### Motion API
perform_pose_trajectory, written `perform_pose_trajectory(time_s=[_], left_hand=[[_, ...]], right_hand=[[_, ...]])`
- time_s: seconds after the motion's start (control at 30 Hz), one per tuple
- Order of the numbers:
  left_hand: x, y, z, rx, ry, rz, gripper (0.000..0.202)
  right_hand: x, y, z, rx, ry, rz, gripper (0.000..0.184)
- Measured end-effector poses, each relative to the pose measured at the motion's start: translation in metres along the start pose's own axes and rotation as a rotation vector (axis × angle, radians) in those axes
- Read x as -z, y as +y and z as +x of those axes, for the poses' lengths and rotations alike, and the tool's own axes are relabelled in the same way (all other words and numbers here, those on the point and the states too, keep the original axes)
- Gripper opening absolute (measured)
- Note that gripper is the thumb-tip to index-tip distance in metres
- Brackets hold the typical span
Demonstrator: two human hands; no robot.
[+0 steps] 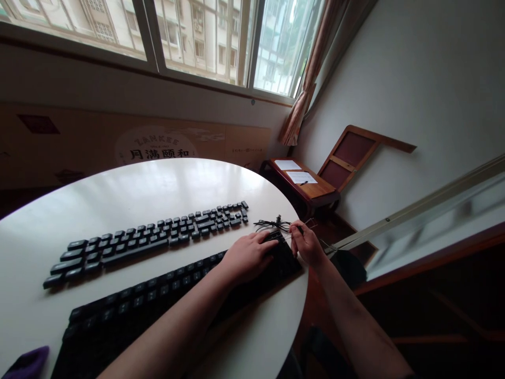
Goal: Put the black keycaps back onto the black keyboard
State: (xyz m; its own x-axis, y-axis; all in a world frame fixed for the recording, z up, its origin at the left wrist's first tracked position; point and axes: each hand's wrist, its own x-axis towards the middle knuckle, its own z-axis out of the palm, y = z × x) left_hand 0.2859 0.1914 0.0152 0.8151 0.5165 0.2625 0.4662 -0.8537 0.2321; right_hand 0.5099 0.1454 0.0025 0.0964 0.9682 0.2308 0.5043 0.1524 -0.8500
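On the white table a black keyboard (158,287) lies at a slant, with keycaps in its upper rows and a dark bare area nearer me. My left hand (249,255) rests over its right part, fingers stretched out flat near the remaining keys. At the far right end, my right hand (305,243) is closed in a pinch around a wire keycap puller (312,223), whose thin wire shows beyond the fingers. Its tip by the keys is partly hidden. Just behind both hands sits a bundled black cable (272,225).
Removed keycaps (152,237) stand in keyboard-like rows behind the keyboard. A purple cloth item (29,363) is at the lower left. The round table's (272,326) edge curves close under my right arm. Beyond it stands a wooden chair (315,189) with papers.
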Motion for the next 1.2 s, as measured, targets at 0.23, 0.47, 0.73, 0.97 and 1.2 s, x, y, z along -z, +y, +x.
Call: perform_pose_trajectory(time_s=[0.23,0.47,0.73,0.97,1.2], left_hand=[[-0.001,-0.001,0.0,-0.006,0.007,-0.013,0.045],[-0.003,-0.002,0.0,-0.008,0.012,-0.035,0.045],[-0.007,-0.003,0.0,0.001,0.019,-0.02,0.046],[-0.001,0.001,0.0,0.033,-0.002,-0.027,0.046],[0.002,0.002,0.001,0.049,-0.02,-0.042,0.047]], right_hand=[[-0.007,0.005,-0.001,0.022,0.095,-0.044,0.036],[-0.008,-0.002,-0.006,0.14,0.063,-0.238,0.028],[-0.016,0.008,-0.009,0.274,0.177,-0.261,0.029],[-0.014,0.016,-0.01,0.177,0.192,-0.081,0.03],[-0.014,0.022,-0.012,0.187,0.216,-0.098,0.032]])
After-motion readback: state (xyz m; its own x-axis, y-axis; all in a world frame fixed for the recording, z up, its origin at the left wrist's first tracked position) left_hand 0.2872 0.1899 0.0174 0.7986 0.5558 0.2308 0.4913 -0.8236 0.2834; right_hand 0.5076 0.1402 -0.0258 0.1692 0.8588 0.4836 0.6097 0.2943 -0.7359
